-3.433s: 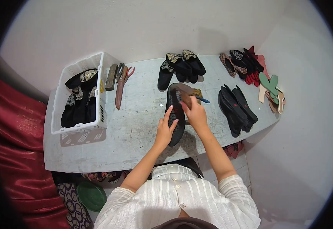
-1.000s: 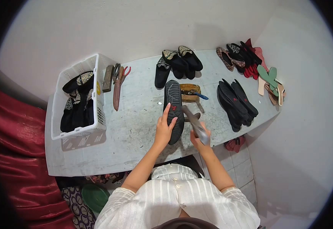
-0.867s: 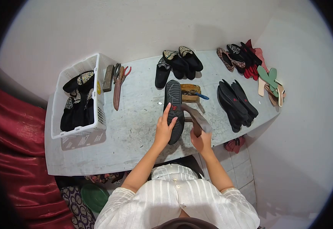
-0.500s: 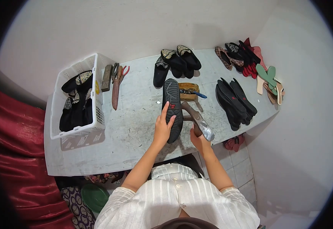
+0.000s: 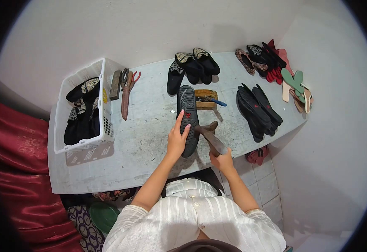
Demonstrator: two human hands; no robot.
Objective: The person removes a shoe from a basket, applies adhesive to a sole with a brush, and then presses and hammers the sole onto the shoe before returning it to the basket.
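A black shoe (image 5: 187, 101) is turned sole up over the middle of the table, its ridged sole bearing a red mark. My left hand (image 5: 177, 140) grips it near the lower half, fingers laid across the sole and the thumb side hidden beneath. In my right hand (image 5: 221, 159) is a hammer-like metal tool (image 5: 211, 139), brown and branched, with a shiny flattened part near my fingers. One end of the tool meets the right edge of the sole in this view. Just beyond the shoe lies a yellow-brown container (image 5: 202, 93) with a blue-handled brush (image 5: 219, 103) across it.
A white basket (image 5: 108, 126) of black shoes stands left, with pincers (image 5: 126, 90) and a dark block (image 5: 116, 85) beside it. Patterned black shoes (image 5: 194, 65) sit at the back. Black soles (image 5: 257, 111) lie right, near green insoles (image 5: 293, 80) and more shoes (image 5: 245, 61).
My right hand has turned the metal tool and brought its end left against the sole's edge. The shoe and my left hand have shifted slightly left.
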